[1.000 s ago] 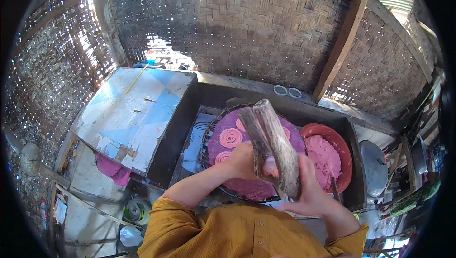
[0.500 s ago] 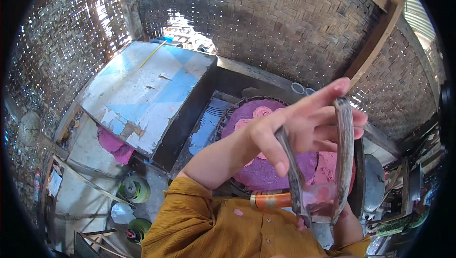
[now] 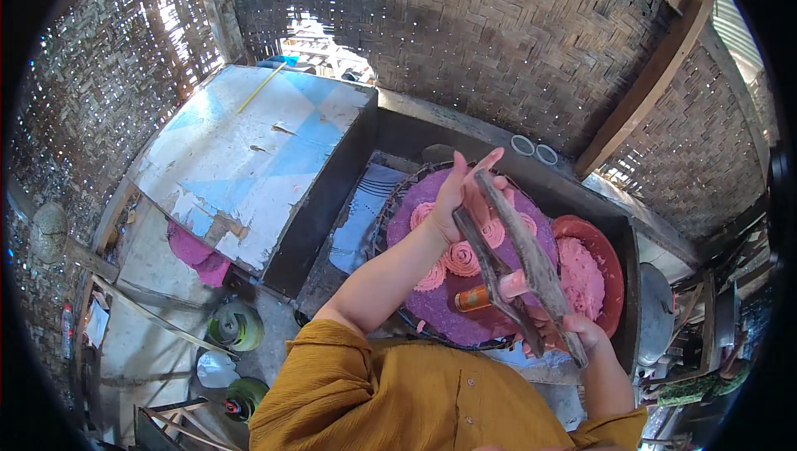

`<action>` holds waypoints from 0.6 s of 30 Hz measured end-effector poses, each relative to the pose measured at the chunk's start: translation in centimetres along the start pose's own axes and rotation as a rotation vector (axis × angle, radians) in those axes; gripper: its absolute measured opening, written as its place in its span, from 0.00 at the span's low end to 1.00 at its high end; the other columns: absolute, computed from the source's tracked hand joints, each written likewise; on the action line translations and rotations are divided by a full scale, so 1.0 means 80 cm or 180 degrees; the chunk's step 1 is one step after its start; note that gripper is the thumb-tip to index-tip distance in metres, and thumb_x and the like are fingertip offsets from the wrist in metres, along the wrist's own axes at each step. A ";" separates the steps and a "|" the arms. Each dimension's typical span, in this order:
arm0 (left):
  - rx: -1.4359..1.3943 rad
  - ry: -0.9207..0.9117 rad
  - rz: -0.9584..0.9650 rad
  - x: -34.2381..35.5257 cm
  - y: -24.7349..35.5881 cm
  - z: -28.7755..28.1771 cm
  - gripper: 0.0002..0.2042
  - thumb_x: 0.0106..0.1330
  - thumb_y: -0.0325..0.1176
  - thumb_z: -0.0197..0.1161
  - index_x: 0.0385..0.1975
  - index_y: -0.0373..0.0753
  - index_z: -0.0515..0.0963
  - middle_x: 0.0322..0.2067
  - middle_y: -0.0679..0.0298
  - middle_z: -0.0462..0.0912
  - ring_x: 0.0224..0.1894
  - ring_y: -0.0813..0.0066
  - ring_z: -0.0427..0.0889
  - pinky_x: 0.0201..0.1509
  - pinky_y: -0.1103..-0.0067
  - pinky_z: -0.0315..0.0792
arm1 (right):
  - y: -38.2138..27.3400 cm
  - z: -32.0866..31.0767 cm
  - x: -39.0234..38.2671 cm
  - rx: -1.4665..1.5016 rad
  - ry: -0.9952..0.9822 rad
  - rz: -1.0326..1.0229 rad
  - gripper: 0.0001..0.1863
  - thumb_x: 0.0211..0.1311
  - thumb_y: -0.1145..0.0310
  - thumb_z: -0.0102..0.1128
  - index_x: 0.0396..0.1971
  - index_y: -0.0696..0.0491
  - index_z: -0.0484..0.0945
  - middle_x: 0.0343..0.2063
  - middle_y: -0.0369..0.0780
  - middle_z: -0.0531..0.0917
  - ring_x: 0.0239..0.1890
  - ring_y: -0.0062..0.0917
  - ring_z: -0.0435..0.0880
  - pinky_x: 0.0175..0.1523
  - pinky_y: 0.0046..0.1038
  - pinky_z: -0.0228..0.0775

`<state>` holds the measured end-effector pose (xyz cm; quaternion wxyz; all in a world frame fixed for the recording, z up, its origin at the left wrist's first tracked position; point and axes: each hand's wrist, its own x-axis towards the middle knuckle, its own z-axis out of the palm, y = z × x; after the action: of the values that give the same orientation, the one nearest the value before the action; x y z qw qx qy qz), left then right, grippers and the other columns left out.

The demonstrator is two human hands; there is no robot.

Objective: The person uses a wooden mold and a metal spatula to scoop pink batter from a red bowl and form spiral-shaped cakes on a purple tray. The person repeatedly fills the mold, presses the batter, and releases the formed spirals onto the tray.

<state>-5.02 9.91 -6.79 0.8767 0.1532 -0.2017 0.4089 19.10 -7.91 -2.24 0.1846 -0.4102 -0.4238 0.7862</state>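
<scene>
The person's right hand (image 3: 586, 333) grips the low end of a two-stick wooden tool (image 3: 534, 258), held up over a round purple cover (image 3: 452, 328). An orange tube (image 3: 472, 298) pokes out to the left of the sticks. The left hand (image 3: 470, 204) is up by the top ends, fingers spread wide; from where I stand, I can't quite tell how much its palm touches the wood. Curly pink swirls (image 3: 462, 260) sit on the cover. Just to the right, a red bowl (image 3: 613, 272) holds soft pink dough (image 3: 579, 278).

There are two hands (image 3: 455, 204), two wooden handles (image 3: 532, 257), one red basin (image 3: 614, 278) and two rings (image 3: 513, 147).
</scene>
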 end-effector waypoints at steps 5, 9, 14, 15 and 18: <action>0.0035 0.0055 0.0132 -0.017 0.007 -0.018 0.34 0.58 0.61 0.43 0.61 0.49 0.52 0.29 0.63 0.76 0.40 0.61 0.76 0.45 0.61 0.71 | 0.004 -0.008 0.006 -0.0123 0.0155 0.0396 0.49 0.38 0.41 0.60 0.54 0.62 0.59 0.45 0.50 0.72 0.43 0.36 0.76 0.46 0.34 0.68; 0.0058 -0.0010 0.0111 -0.030 0.000 -0.024 0.34 0.57 0.62 0.43 0.61 0.49 0.53 0.29 0.65 0.76 0.40 0.65 0.74 0.45 0.60 0.71 | -0.007 0.010 -0.006 -0.0117 0.0140 0.0341 0.47 0.38 0.45 0.63 0.54 0.63 0.60 0.44 0.50 0.73 0.42 0.35 0.77 0.47 0.34 0.69; 0.0107 -0.0685 0.0137 -0.011 0.000 0.007 0.34 0.57 0.63 0.42 0.61 0.50 0.53 0.32 0.67 0.76 0.42 0.67 0.73 0.47 0.60 0.69 | -0.033 0.016 -0.019 -0.0520 0.0368 0.0090 0.39 0.38 0.50 0.65 0.48 0.60 0.67 0.37 0.43 0.76 0.37 0.27 0.76 0.40 0.26 0.68; 0.0125 -0.0726 0.0147 -0.011 0.001 0.015 0.34 0.57 0.63 0.42 0.61 0.50 0.53 0.33 0.67 0.77 0.42 0.67 0.73 0.48 0.59 0.69 | -0.036 0.019 -0.019 -0.0582 0.0449 -0.0001 0.35 0.38 0.51 0.65 0.45 0.59 0.71 0.35 0.40 0.77 0.35 0.24 0.76 0.38 0.22 0.67; 0.0093 -0.0820 0.0115 -0.020 0.006 0.038 0.34 0.58 0.63 0.41 0.61 0.50 0.52 0.33 0.65 0.77 0.43 0.65 0.73 0.50 0.57 0.66 | -0.030 0.032 -0.023 -0.0421 0.0365 0.0034 0.35 0.36 0.51 0.67 0.43 0.60 0.72 0.35 0.39 0.77 0.35 0.23 0.75 0.40 0.23 0.66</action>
<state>-7.03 7.88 -4.87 0.8337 0.2136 -0.3094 0.4045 18.00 -9.05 1.44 0.1768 -0.4681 -0.4612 0.7327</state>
